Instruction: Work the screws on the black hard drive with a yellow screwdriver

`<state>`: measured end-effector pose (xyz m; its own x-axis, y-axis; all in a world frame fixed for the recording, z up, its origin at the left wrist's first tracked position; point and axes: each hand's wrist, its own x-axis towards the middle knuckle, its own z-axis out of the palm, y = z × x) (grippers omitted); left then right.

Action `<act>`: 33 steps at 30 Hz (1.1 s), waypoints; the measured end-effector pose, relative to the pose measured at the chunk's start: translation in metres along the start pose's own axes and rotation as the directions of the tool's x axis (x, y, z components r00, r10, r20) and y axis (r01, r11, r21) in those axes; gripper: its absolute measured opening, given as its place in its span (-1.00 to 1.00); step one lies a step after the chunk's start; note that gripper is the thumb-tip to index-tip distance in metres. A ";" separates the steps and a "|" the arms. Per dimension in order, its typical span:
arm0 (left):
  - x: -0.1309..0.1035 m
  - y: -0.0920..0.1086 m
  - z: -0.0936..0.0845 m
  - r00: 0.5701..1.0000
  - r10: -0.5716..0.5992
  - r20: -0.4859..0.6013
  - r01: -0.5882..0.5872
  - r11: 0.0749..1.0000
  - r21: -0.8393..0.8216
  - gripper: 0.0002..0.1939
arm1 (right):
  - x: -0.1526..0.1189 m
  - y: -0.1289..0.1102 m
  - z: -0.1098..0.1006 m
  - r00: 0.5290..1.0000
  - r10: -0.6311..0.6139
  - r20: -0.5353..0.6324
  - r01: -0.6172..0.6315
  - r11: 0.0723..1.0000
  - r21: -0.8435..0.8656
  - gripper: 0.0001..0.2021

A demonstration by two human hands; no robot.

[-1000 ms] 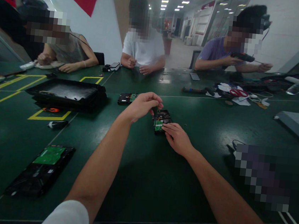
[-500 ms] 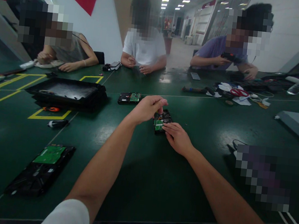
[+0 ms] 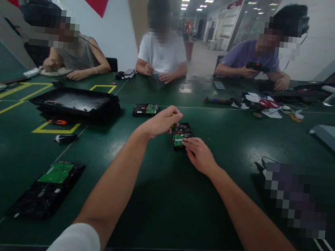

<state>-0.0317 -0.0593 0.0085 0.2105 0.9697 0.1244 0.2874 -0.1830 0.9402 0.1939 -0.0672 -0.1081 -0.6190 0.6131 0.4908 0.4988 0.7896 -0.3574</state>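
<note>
On the green table in front of me lies a hard drive (image 3: 184,130), its green circuit board facing up. My left hand (image 3: 164,122) is above the drive's left edge, closed around a small screwdriver (image 3: 173,116) with a yellow handle; its tip is hidden. From the right, my right hand (image 3: 199,153) holds the drive, fingers laid over the board's edge and thumb near its side. Just behind my left hand is a second hard drive (image 3: 145,109), and a larger one (image 3: 47,190) rests at the near left.
Black trays (image 3: 75,104) are stacked at the left, near a dark cylindrical object (image 3: 65,138). A grey metal case (image 3: 333,139) and a blurred-out item (image 3: 296,199) are at the right. Clutter (image 3: 265,103) lies farther back. Three people sit across the table (image 3: 159,204).
My left hand has shifted slightly left and turned, so the yellow handle shows between its fingers. My right hand and the hard drive stay in place.
</note>
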 end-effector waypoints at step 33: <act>0.000 0.006 0.000 0.997 -0.078 0.028 0.083 0.973 -0.214 -0.74 | 0.001 -0.003 0.000 0.999 0.038 0.025 -0.036 0.997 -0.073 -0.69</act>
<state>-0.0295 -0.0603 0.0140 0.2137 0.9760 0.0412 0.0973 -0.0633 0.9932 0.1920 -0.0690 -0.1070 -0.6148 0.6431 0.4565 0.5640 0.7631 -0.3156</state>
